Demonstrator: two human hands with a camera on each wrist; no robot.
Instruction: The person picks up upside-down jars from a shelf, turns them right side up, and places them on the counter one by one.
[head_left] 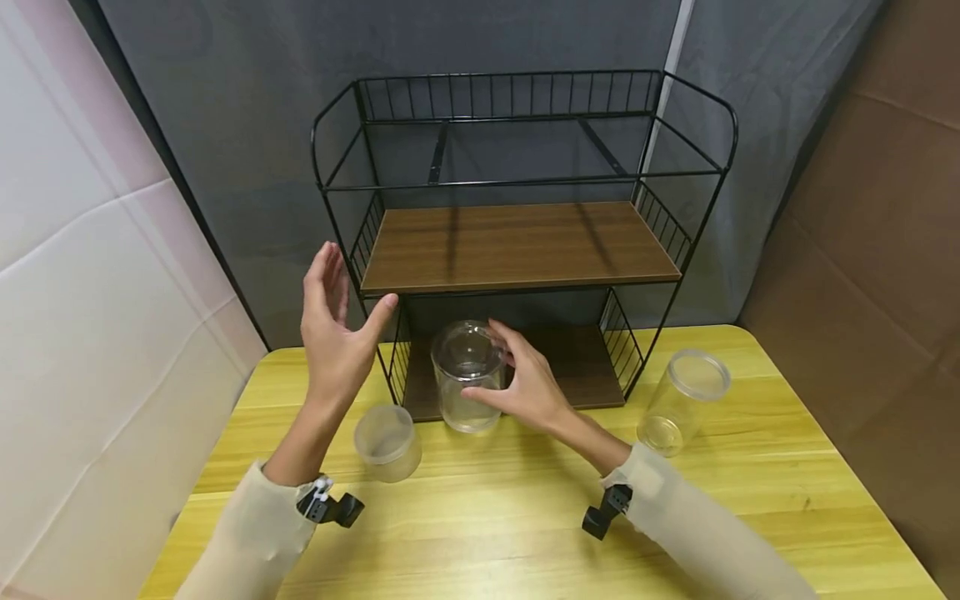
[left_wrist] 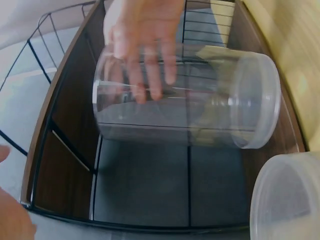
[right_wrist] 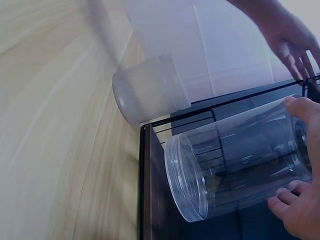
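Observation:
My right hand (head_left: 528, 383) grips a clear plastic jar (head_left: 457, 404) near its top, thumb on the near side and fingers around the far right. The jar stands upright at the front edge of the rack's lower shelf (head_left: 581, 379). In the right wrist view, the ridged rim end of the jar (right_wrist: 186, 177) points down toward that shelf. My left hand (head_left: 333, 342) is raised beside the rack's left front post, thumb spread from straight fingers, holding nothing. Below it on the table is a short frosted jar (head_left: 387, 446).
A black wire rack (head_left: 525, 179) with a brown middle shelf (head_left: 517, 246) stands at the back of the yellow wooden table (head_left: 480, 525). To its right is a tall clear jar with a frosted lid (head_left: 686, 396). A white panel (head_left: 112, 275) and a brown panel (head_left: 877, 250) flank the table.

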